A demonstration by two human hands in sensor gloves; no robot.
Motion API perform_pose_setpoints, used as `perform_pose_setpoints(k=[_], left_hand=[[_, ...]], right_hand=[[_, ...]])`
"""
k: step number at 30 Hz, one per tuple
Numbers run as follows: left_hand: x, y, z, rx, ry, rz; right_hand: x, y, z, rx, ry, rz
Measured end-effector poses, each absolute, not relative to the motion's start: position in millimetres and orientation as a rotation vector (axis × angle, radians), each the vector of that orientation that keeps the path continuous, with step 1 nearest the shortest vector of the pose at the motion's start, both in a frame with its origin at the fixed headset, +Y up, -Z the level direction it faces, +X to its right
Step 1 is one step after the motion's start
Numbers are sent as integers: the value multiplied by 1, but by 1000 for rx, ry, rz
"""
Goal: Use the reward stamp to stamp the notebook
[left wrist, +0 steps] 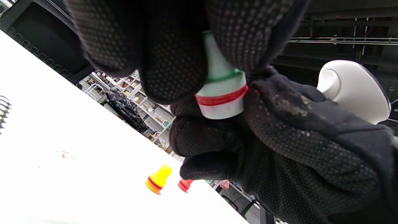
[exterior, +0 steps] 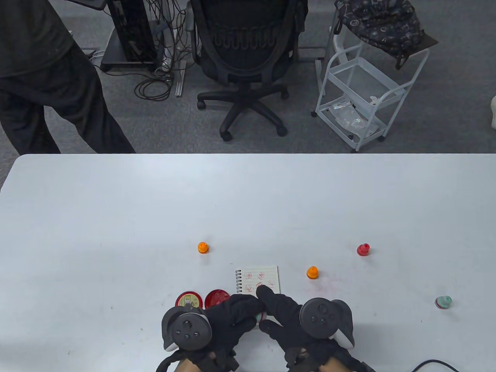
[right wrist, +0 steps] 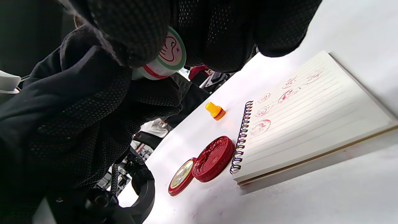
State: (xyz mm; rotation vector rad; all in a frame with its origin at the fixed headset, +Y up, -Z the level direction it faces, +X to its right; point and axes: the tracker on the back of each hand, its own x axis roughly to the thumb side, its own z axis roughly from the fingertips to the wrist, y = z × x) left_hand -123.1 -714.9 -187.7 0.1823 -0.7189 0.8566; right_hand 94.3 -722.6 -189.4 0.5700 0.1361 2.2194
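While the left hand (exterior: 232,314) and right hand (exterior: 283,310) both grip the white stamp (left wrist: 222,93), it sits just short of the notebook (exterior: 260,277).

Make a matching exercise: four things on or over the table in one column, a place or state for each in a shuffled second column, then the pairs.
Things:
1. white stamp
2. ink pad
3. notebook
4. red stamp

Places or states:
A. lying open, red prints on its page
B. held between both hands
C. standing alone, far right of the notebook
D. uncovered, beside the spiral binding

Pairs: 1-B, 2-D, 3-A, 4-C
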Motion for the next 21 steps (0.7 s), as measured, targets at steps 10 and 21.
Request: perform_pose_setpoints(k=[10, 21], left_hand=[[-126, -713, -188, 211, -713, 841], [-165, -700, -197, 317, -641, 755]], right_hand=[[97, -721, -189, 594, 109, 2275], [119, -722, -197, 516, 63, 2357]])
